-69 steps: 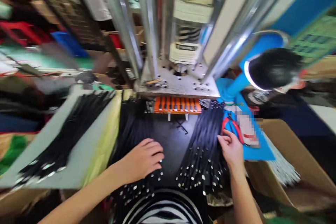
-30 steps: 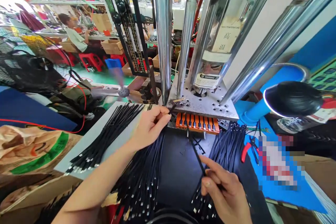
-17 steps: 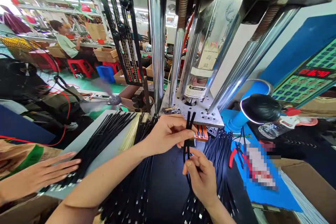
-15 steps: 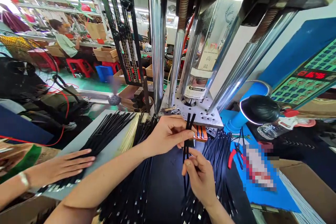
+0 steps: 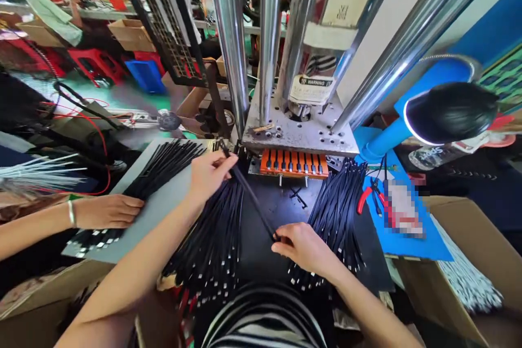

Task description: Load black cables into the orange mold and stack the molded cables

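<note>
Between my two hands a black cable (image 5: pixel 256 202) runs in a slant over the dark work surface. My left hand (image 5: pixel 209 175) is closed on its upper end, beside the left bundle of black cables (image 5: pixel 220 239). Its lower end is pinched by the fingers of my right hand (image 5: pixel 305 247), near the right bundle of black cables (image 5: pixel 336 212). Whether one strand or two are held is blurred. Just beyond, under the press plate (image 5: pixel 302 133), sits an orange mould block (image 5: pixel 296 155) with several black pieces in its slots.
At the left another person's hand (image 5: pixel 110 211) rests by more black cables (image 5: pixel 159 168) on a grey board. Small black scraps (image 5: pixel 298 196) lie before the mould. Red-handled pliers (image 5: pixel 362 200) and a black-headed lamp (image 5: pixel 451 111) are at the right. Steel columns (image 5: pixel 230 32) rise ahead.
My hands have moved apart, the left one leftward and the right one lower in the scene, with the cable stretched between them. The view has tilted down, showing the orange mould block fully.
</note>
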The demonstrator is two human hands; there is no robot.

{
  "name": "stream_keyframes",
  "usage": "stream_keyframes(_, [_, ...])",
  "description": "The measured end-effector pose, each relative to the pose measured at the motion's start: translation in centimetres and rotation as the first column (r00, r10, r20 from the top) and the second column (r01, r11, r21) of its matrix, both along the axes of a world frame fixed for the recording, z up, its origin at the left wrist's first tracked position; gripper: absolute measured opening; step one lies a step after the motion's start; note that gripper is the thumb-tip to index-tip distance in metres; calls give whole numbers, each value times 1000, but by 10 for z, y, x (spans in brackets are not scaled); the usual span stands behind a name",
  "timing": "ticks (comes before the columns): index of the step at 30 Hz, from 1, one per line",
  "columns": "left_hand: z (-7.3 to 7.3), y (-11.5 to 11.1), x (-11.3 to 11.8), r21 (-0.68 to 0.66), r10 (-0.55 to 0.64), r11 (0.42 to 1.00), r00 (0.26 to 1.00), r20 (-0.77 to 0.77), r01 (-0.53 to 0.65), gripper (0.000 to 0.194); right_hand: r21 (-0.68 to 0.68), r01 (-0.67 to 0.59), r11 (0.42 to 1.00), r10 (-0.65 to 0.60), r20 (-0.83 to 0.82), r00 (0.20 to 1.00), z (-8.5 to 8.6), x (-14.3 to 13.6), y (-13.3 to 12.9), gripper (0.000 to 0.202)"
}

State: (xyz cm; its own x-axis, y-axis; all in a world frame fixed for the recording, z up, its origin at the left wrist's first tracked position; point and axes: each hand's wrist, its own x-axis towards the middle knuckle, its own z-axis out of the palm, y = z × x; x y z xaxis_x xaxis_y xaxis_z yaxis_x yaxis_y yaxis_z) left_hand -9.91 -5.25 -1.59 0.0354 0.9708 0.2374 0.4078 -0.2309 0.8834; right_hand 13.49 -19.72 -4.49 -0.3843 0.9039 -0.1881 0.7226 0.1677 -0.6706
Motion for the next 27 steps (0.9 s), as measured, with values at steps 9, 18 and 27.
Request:
stream_keyframes(9, [-71,32,-52,-54,316,937,903,-291,-346,32,303,6,953,-178,543,820,-10,28,50,29])
stream_keyframes(18, [-78,43,-35,1,387,901,802,-455,-434,46,311,-19,950,-125,436,891,-2,48,38,20])
stream_keyframes(27, [-76,40,-34,-64,416,880,827,-378,-471,50,293,483,825,-561,319,764,0,205,-126,34])
